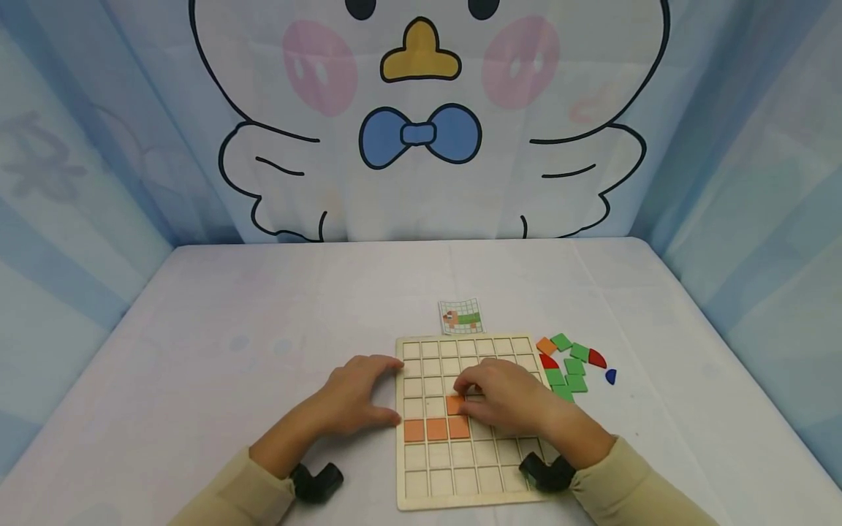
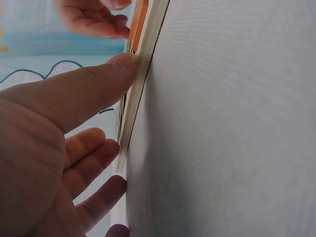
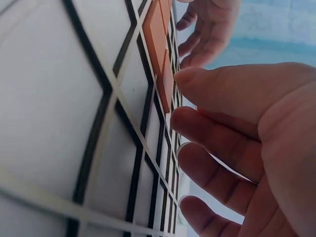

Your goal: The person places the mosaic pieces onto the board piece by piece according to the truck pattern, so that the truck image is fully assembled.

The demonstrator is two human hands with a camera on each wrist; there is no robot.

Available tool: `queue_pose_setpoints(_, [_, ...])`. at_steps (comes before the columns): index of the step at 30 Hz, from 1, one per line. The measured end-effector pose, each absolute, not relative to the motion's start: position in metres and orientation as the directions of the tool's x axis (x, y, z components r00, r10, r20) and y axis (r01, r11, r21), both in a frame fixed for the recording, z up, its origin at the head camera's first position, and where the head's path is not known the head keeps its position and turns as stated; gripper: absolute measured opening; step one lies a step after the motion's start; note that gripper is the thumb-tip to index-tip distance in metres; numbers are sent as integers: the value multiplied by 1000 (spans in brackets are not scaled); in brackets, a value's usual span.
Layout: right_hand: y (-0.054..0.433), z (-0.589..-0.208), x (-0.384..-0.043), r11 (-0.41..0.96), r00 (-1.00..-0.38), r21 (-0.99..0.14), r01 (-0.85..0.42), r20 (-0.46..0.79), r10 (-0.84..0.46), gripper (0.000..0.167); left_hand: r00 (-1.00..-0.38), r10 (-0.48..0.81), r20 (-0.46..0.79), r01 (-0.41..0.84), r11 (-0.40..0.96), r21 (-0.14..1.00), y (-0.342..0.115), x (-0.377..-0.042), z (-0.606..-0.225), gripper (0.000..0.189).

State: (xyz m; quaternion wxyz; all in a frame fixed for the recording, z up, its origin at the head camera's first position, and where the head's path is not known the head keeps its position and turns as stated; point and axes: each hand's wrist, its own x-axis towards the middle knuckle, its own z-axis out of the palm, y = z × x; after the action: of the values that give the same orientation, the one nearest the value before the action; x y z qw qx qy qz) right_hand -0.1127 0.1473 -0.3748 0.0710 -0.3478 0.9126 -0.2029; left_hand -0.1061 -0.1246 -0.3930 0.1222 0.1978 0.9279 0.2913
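Note:
A square wooden grid board (image 1: 476, 504) lies on the table, with a row of three orange square tiles (image 1: 436, 429) in its cells. One more orange tile (image 1: 454, 405) sits above the row's right end. My right hand (image 1: 506, 394) is over the board, its thumb tip right at that tile; in the right wrist view the tile (image 3: 168, 84) lies in its cell, with the fingers (image 3: 207, 128) loosely bent beside it. My left hand (image 1: 351, 394) rests at the board's left edge, thumb and fingers spread, the thumb (image 2: 98, 89) touching the edge.
Right of the board lie several green tiles (image 1: 575, 367), an orange tile (image 1: 546, 346), red quarter-round pieces (image 1: 597, 358) and a small blue piece (image 1: 611, 376). A picture card (image 1: 460, 316) with a coloured grid pattern lies behind the board. A printed curtain (image 1: 421, 197) stands behind the table.

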Motion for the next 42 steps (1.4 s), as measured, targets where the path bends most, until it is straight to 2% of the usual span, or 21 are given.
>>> queue_pose_setpoints(10, [174, -365, -115, 749, -814, -407, -523, -22, -580, 25, -889, 445, -108, 299, 742, 599, -125, -106, -393, 72])
queue_pose_setpoints(17, [198, -362, -118, 772, -860, -465, -433, -46, -509, 30, -886, 454, -97, 313, 738, 598, -126, -106, -393, 71])
queue_pose_setpoints(22, [215, -356, -117, 800, -888, -464, -381, -57, -456, 34, -885, 455, -98, 312, 736, 600, -126, -106, -393, 71])
queue_pose_setpoints(28, [235, -354, -122, 827, -906, -420, -373, -27, -422, 34, -888, 450, -98, 307, 738, 601, -126, -106, -393, 71])
queue_pose_setpoints(42, [261, -361, -136, 861, -946, -426, -276, -40, -323, 34, -884, 457, -98, 317, 741, 592, -125, -107, -393, 71])
